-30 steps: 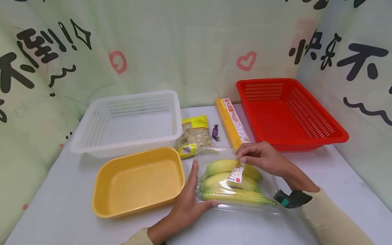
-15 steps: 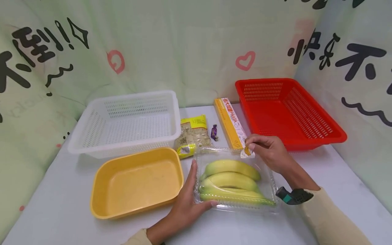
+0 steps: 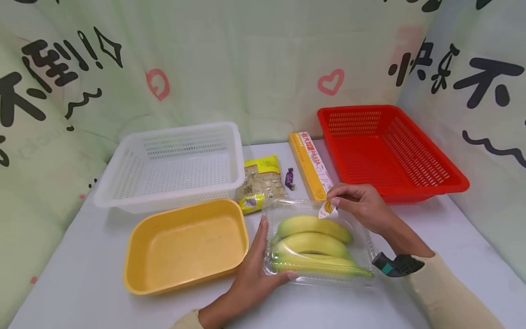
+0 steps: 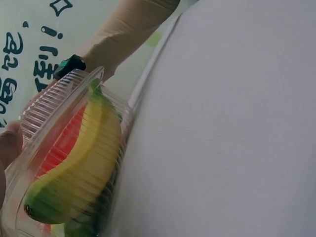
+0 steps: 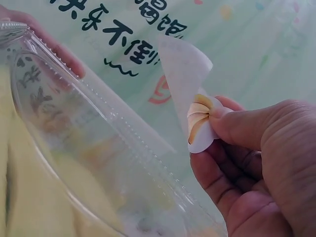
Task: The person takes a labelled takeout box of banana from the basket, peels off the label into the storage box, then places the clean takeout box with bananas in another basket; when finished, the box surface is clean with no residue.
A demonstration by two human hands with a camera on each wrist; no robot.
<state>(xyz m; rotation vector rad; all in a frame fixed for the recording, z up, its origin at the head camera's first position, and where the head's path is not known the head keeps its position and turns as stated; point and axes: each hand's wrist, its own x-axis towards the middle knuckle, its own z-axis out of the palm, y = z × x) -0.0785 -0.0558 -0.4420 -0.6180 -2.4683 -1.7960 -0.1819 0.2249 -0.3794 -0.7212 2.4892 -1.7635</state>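
A clear plastic clamshell box (image 3: 363,233) with several yellow-green bananas (image 3: 314,244) inside lies on the table before me. My left hand (image 3: 252,274) grips its left side, the thumb over the front edge and the fingers along the side. Above the box's back right part, my right hand (image 3: 365,208) pinches a white sticker (image 3: 327,210) with a banana picture between thumb and index finger. Up close in the right wrist view, the sticker (image 5: 182,74) curls back on itself, off the lid. A banana (image 4: 91,158) shows through the ribbed box wall in the left wrist view.
Left of the box sits a yellow tub (image 3: 185,246), with a white basket (image 3: 181,169) behind it. A yellow-topped food bag (image 3: 263,183), a purple-wrapped candy (image 3: 289,178) and a pasta box (image 3: 310,164) lie behind. At back right stands a red basket (image 3: 386,155).
My right hand has moved back and right with the sticker, which hung down over the bananas a second ago and now curls up near the box's back edge. The left hand keeps its grip.
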